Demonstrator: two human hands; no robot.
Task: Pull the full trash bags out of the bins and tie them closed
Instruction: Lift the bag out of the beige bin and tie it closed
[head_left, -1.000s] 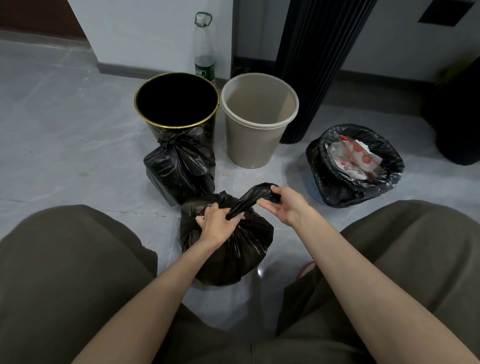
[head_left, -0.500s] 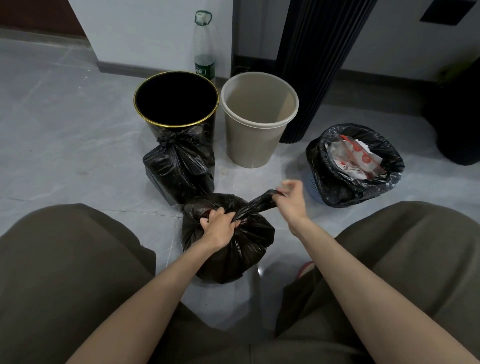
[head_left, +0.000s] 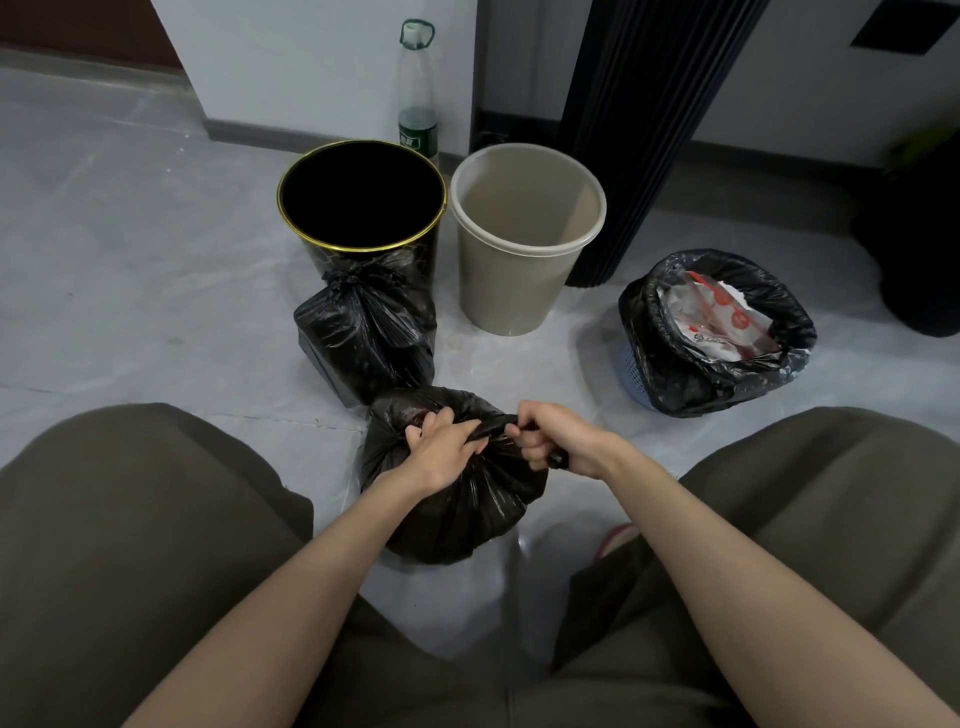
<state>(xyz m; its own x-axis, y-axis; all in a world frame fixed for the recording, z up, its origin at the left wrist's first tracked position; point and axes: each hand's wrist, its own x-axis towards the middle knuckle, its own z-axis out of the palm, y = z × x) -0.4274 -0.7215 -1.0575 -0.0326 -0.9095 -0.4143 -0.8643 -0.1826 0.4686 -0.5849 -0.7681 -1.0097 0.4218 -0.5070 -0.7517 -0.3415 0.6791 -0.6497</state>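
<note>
A full black trash bag (head_left: 457, 509) stands on the floor between my knees. My left hand (head_left: 441, 449) grips its gathered neck from the left. My right hand (head_left: 550, 441) grips the twisted free end of the neck, fist closed, right beside the left hand. A second black bag (head_left: 363, 338), tied at the top, leans against the black bin with a gold rim (head_left: 363, 208). The beige bin (head_left: 524, 239) beside it has no bag. At the right, a small blue basket (head_left: 636, 374) holds a black bag (head_left: 727, 332) with red-and-white wrappers inside.
A clear bottle with a green label (head_left: 418, 93) stands by the wall behind the bins. A dark ribbed column (head_left: 639, 130) rises behind the beige bin. A dark object (head_left: 914, 249) sits at the far right. My knees frame the bottom of the view.
My right hand drew the bag's twisted end down from its raised spot and came in close to my left hand. The neck now lies tight across the bag's top.
</note>
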